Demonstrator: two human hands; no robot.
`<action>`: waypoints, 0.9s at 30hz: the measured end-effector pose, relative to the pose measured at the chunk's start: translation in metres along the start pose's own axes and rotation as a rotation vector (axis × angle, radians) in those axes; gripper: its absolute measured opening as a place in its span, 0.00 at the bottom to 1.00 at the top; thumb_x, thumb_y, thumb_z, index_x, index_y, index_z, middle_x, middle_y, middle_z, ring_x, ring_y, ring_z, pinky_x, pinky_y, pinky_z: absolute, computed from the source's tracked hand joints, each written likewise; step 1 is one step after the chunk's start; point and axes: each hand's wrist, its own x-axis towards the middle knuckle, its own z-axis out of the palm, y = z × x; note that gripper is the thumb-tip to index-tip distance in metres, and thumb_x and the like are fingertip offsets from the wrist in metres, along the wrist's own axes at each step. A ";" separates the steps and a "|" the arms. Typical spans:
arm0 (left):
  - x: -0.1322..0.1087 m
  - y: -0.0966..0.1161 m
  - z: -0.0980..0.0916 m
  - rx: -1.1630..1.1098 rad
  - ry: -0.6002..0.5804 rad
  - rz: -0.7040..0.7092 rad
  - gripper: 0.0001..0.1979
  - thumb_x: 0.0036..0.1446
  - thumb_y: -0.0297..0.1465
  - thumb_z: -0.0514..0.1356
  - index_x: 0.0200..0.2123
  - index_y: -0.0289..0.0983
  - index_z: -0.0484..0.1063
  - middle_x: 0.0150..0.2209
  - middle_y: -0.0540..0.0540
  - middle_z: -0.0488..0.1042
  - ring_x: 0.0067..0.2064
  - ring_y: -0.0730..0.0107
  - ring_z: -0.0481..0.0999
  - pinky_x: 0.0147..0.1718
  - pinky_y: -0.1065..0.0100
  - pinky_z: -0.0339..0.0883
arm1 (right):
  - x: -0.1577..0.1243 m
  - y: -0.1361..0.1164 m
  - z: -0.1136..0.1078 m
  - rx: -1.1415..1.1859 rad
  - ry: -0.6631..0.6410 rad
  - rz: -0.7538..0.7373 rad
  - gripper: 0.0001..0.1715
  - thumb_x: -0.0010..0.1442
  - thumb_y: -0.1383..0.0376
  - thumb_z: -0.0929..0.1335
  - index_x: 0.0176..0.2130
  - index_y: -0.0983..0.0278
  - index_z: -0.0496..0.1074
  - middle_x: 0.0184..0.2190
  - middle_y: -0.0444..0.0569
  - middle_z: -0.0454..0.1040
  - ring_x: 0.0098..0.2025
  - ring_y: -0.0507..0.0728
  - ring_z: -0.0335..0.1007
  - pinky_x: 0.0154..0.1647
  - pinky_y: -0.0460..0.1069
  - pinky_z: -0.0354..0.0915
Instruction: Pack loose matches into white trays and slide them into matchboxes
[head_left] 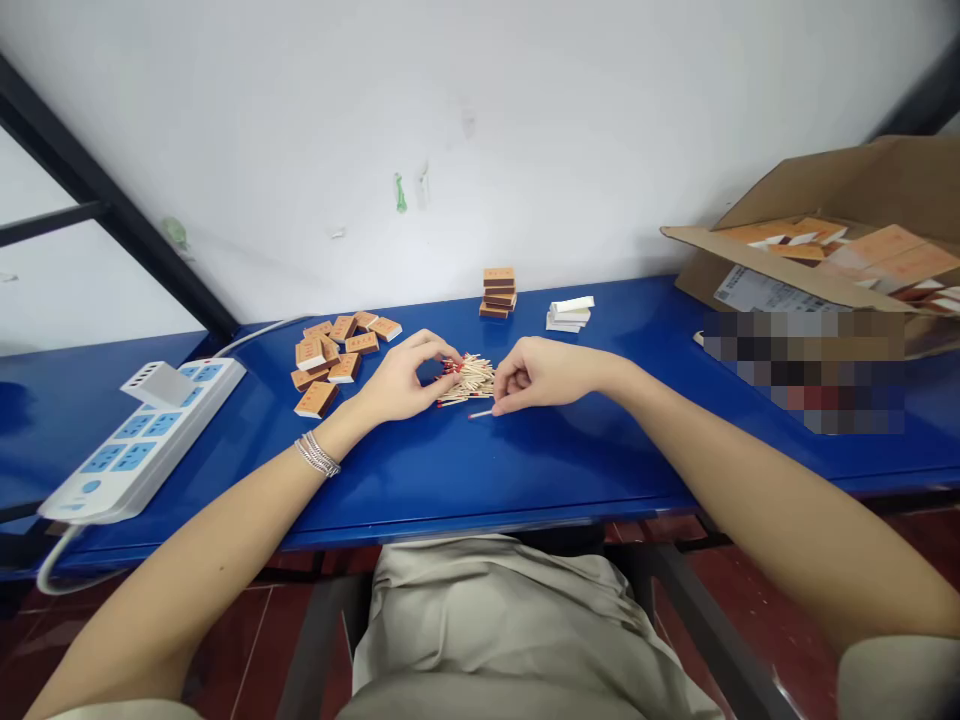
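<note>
A heap of wooden matches (475, 374) with red heads lies on the blue table (480, 470), between my two hands. Curved against its left side is my left hand (409, 378), thumb and forefinger apart, fingertips touching the matches. My right hand (536, 373) is closed in a pinch at the heap's right front. From its fingertips a single match (481, 414) sticks out to the left, just above or on the tabletop; which one I cannot tell. The lower fingers of the right hand are curled under and partly hidden.
Orange matchboxes (345, 367) lie loosely piled at left. Behind the heap stand a stack of matchboxes (499, 292) and some white box pieces (569, 314). A power strip (142, 445) with a cable is far left. At right, an open carton (780, 270) holds more boxes, beside a blurred patch.
</note>
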 end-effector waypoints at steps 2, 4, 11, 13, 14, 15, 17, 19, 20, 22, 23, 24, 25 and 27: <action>0.000 0.002 0.001 -0.007 0.005 0.006 0.07 0.61 0.33 0.61 0.40 0.38 0.75 0.41 0.44 0.75 0.42 0.67 0.74 0.44 0.62 0.71 | 0.002 -0.001 0.002 0.002 0.014 0.003 0.16 0.52 0.53 0.73 0.31 0.64 0.80 0.20 0.43 0.73 0.22 0.49 0.62 0.25 0.47 0.56; 0.000 0.003 0.002 -0.014 0.006 0.007 0.06 0.61 0.32 0.60 0.40 0.37 0.75 0.40 0.44 0.74 0.41 0.67 0.75 0.43 0.63 0.71 | 0.004 0.000 0.004 -0.008 0.098 -0.005 0.15 0.53 0.55 0.72 0.31 0.64 0.80 0.22 0.44 0.74 0.24 0.50 0.64 0.27 0.47 0.58; 0.000 0.005 0.005 -0.002 0.011 -0.010 0.05 0.61 0.30 0.60 0.38 0.37 0.75 0.40 0.45 0.74 0.39 0.69 0.74 0.40 0.65 0.71 | 0.013 0.009 0.012 -0.061 0.313 -0.055 0.08 0.53 0.63 0.70 0.33 0.65 0.75 0.23 0.43 0.73 0.24 0.49 0.65 0.30 0.46 0.59; 0.000 0.004 0.006 0.004 0.023 -0.008 0.04 0.61 0.29 0.60 0.37 0.37 0.75 0.39 0.45 0.74 0.39 0.70 0.74 0.40 0.66 0.71 | 0.015 0.011 0.013 -0.080 0.350 -0.050 0.09 0.52 0.64 0.71 0.36 0.65 0.74 0.24 0.42 0.73 0.25 0.49 0.65 0.30 0.46 0.59; 0.000 0.004 0.007 0.005 0.029 -0.007 0.04 0.60 0.29 0.60 0.37 0.37 0.75 0.39 0.46 0.74 0.39 0.70 0.74 0.40 0.66 0.70 | 0.016 0.012 0.014 -0.087 0.363 -0.045 0.10 0.52 0.65 0.71 0.36 0.66 0.74 0.24 0.43 0.73 0.25 0.49 0.65 0.31 0.46 0.59; 0.000 0.004 0.007 0.007 0.032 -0.006 0.04 0.60 0.29 0.60 0.37 0.37 0.75 0.39 0.46 0.74 0.38 0.70 0.74 0.40 0.66 0.70 | 0.016 0.012 0.014 -0.091 0.370 -0.039 0.10 0.52 0.65 0.71 0.37 0.66 0.74 0.25 0.43 0.73 0.26 0.49 0.65 0.31 0.46 0.59; 0.000 0.003 0.007 0.012 0.034 -0.009 0.04 0.60 0.28 0.60 0.37 0.37 0.75 0.39 0.46 0.74 0.38 0.70 0.74 0.39 0.66 0.70 | 0.017 0.014 0.014 -0.094 0.372 -0.025 0.09 0.53 0.64 0.70 0.36 0.65 0.74 0.25 0.44 0.74 0.26 0.50 0.66 0.31 0.47 0.59; -0.001 0.002 0.007 0.015 0.031 -0.010 0.04 0.60 0.28 0.60 0.37 0.37 0.75 0.39 0.46 0.74 0.38 0.70 0.74 0.39 0.66 0.71 | 0.018 0.015 0.014 -0.102 0.375 -0.012 0.08 0.54 0.63 0.70 0.35 0.65 0.76 0.25 0.44 0.74 0.26 0.50 0.66 0.31 0.47 0.59; -0.001 0.002 0.007 0.018 0.031 -0.011 0.04 0.60 0.28 0.60 0.37 0.37 0.75 0.39 0.46 0.74 0.38 0.70 0.74 0.39 0.66 0.71 | 0.018 0.016 0.014 -0.109 0.380 -0.006 0.08 0.54 0.63 0.69 0.34 0.65 0.76 0.25 0.45 0.74 0.26 0.51 0.66 0.31 0.47 0.59; -0.001 0.002 0.007 0.025 0.033 -0.015 0.04 0.59 0.28 0.61 0.38 0.37 0.75 0.39 0.46 0.74 0.38 0.70 0.74 0.39 0.66 0.71 | 0.018 0.016 0.014 -0.123 0.395 0.003 0.08 0.54 0.63 0.69 0.34 0.65 0.76 0.25 0.45 0.74 0.27 0.51 0.67 0.31 0.47 0.60; -0.001 0.002 0.007 0.029 0.034 -0.019 0.04 0.59 0.28 0.61 0.38 0.37 0.75 0.39 0.46 0.74 0.38 0.70 0.74 0.39 0.66 0.71 | 0.018 0.016 0.013 -0.129 0.404 0.008 0.08 0.54 0.63 0.69 0.34 0.65 0.76 0.25 0.45 0.74 0.27 0.51 0.67 0.30 0.47 0.60; -0.001 0.002 0.007 0.032 0.035 -0.024 0.04 0.59 0.29 0.61 0.37 0.37 0.75 0.38 0.46 0.74 0.38 0.69 0.74 0.39 0.65 0.71 | 0.018 0.016 0.012 -0.136 0.413 0.013 0.08 0.54 0.64 0.68 0.34 0.65 0.76 0.25 0.45 0.74 0.27 0.51 0.67 0.30 0.47 0.60; -0.001 0.002 0.007 0.034 0.036 -0.028 0.04 0.59 0.29 0.61 0.37 0.37 0.75 0.38 0.46 0.74 0.38 0.69 0.74 0.39 0.65 0.71 | 0.017 0.016 0.011 -0.142 0.422 0.018 0.08 0.54 0.65 0.68 0.33 0.65 0.76 0.24 0.45 0.74 0.26 0.51 0.67 0.30 0.47 0.60; -0.001 0.001 0.008 0.033 0.038 -0.034 0.04 0.60 0.30 0.61 0.37 0.37 0.75 0.38 0.46 0.74 0.38 0.69 0.74 0.39 0.64 0.71 | 0.015 0.014 0.007 -0.138 0.447 0.024 0.07 0.53 0.65 0.68 0.32 0.65 0.76 0.24 0.45 0.74 0.26 0.51 0.67 0.30 0.47 0.61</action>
